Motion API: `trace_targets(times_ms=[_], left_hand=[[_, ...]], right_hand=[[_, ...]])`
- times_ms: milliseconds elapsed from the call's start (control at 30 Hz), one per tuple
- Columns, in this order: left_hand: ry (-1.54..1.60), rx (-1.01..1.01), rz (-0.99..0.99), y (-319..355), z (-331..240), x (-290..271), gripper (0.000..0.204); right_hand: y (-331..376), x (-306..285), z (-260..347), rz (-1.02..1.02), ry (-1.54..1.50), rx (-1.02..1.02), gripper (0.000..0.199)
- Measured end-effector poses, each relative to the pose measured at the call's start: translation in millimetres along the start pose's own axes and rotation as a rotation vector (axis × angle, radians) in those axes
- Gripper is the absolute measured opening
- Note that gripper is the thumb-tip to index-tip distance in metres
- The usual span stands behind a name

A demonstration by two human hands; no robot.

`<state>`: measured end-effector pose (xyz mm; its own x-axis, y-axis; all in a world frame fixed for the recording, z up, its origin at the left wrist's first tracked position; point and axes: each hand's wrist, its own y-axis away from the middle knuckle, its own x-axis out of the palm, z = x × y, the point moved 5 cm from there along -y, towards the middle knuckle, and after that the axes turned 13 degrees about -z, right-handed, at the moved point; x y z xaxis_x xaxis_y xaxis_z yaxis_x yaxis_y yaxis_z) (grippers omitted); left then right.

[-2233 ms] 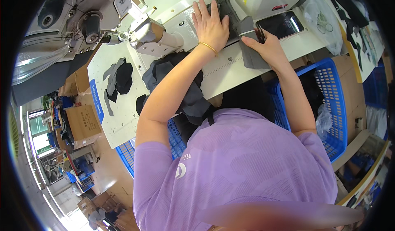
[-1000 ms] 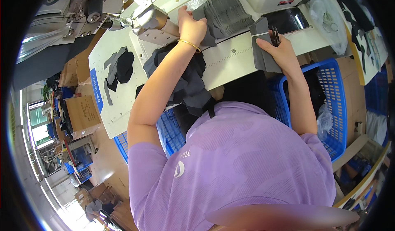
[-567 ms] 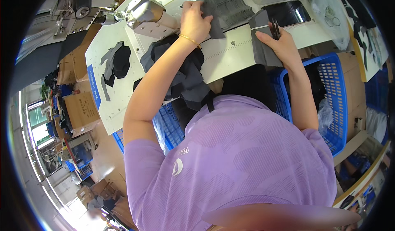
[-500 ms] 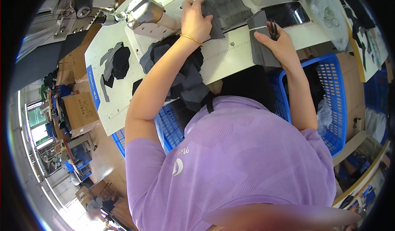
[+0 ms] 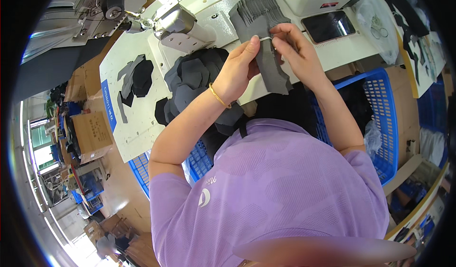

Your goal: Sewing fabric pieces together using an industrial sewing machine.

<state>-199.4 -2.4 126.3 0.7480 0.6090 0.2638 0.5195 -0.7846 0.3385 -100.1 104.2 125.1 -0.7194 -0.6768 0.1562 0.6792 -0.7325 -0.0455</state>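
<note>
Head view: the person's left hand holds a bundle of grey fabric pieces, its thumb pressed on the upper face near a pale band and its other fingers passing behind. The grip is closed and narrow. A yellow bracelet encircles the left wrist.

The right hand is at the opposite side of the bundle, fingers bent, with thumb and forefinger close together at the right end of the band. Whether they pinch the band cannot be told.

The bundle is between the two hands, over the front edge of the white worktable, its lower end pointing toward the person. Its upper end overlaps a row of grey fabric pieces in the view; contact between them cannot be confirmed.

To the left of the row stands a sewing machine. Below it is a heap of dark fabric pieces, partly hidden by the left forearm. Further left, loose cut pieces lie on the table. To the right of the row lies a black phone, with a clear plastic bag beside it. A blue basket stands below the table, by the right forearm
</note>
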Motion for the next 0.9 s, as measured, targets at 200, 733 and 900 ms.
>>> trace_targets(times_ms=[200, 733, 900], left_hand=[[0.17, -0.272, 0.089, -1, 15, -5, 0.052], [-0.326, -0.251, 0.485, 35, 7, 22, 0.055], [0.078, -0.247, 0.16, 3, -1, -3, 0.053]], right_hand=[[-2, 4, 14, -0.004, 0.365, -0.314, 0.014], [2, -121, 45, -0.276, -0.512, -0.037, 0.007], [-65, -297, 59, -0.599, 0.723, -0.184, 0.024]])
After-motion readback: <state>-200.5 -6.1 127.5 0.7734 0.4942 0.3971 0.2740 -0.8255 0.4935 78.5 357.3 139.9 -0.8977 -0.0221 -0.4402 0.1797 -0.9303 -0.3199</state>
